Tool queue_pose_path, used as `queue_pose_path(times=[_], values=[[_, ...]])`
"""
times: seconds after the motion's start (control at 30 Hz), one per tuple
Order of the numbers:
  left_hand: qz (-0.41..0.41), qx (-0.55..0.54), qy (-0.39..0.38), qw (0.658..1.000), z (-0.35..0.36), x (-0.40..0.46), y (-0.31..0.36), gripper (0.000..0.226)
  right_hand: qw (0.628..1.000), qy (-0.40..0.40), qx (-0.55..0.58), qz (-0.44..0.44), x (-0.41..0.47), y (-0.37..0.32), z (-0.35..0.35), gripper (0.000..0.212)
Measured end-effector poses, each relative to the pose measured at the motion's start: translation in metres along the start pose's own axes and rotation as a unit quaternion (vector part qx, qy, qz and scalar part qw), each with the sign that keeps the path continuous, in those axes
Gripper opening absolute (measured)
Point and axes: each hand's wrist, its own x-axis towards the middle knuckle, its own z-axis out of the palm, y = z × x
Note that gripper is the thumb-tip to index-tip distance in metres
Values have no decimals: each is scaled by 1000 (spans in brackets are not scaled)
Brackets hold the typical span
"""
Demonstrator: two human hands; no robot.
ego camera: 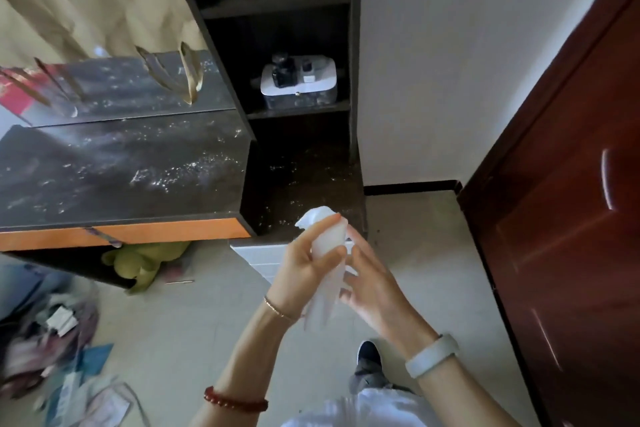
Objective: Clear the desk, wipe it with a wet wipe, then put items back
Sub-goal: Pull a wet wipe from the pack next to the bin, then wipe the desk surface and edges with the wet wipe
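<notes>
Head view shows two bare hands raised in front of one dark, dust-speckled desk top (121, 166) with an orange front edge. One white, crumpled wet wipe (325, 253) hangs between them: the left hand (304, 270) grasps it with thumb and fingers curled round its upper part, while the right hand (372, 282) touches its far side with fingers loosely bent, its grip hard to judge. One dark shelf unit (277, 3) stands beside the desk; on one shelf sits a single white box (298, 83), its small contents unclear. One green plush toy (145, 263) lies under the desk, partly hidden. Blurred papers (69, 374) on the floor cannot be counted.
</notes>
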Motion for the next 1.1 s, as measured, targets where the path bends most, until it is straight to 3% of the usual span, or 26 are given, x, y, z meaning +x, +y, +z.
queue_pose_path(times=[0.1, 0.17, 0.27, 0.33, 0.4, 0.5, 0.6, 0.73, 0.77, 0.83, 0.9, 1.0, 1.1], values=[[-28, -13, 49, 998, -20, 30, -1, 39, 998, 49, -31, -31, 38, -23, 0, 27], [-54, 12, 71, 996, -31, 42, -6, 38, 976, 83, -189, -67, 59, -31, 0, 20], [-98, 146, 126, 976, -43, 65, -16, 32, 875, 71, -463, -119, 91, -31, -5, 28], [-98, 296, 124, 942, -51, 80, -27, 20, 816, 55, -560, -134, 108, -27, -10, 40], [-100, 370, 92, 919, -59, 94, -42, 19, 786, 51, -601, -135, 123, -23, -17, 41], [-136, 331, 115, 927, -68, 116, -70, 28, 808, 15, -585, -75, 142, -14, -36, 35], [-203, 243, 125, 940, -75, 147, -99, 33, 835, -10, -547, 57, 164, -7, -51, 16], [-197, 207, 135, 949, -82, 198, -139, 20, 823, 126, -553, 23, 212, 7, -80, 19], [-180, 215, 138, 950, -83, 210, -150, 20, 798, 153, -583, 11, 227, 12, -92, 33], [-159, 276, 138, 938, -87, 227, -170, 41, 705, 195, -681, 1, 252, 22, -113, 58], [-135, 365, 149, 909, -89, 235, -192, 46, 637, 200, -744, -25, 269, 36, -130, 62], [-111, 456, 145, 871, -94, 228, -224, 45, 585, 105, -801, -74, 276, 64, -149, 53], [-128, 491, 160, 847, -98, 223, -253, 47, 576, 61, -813, -54, 281, 93, -162, 50]])
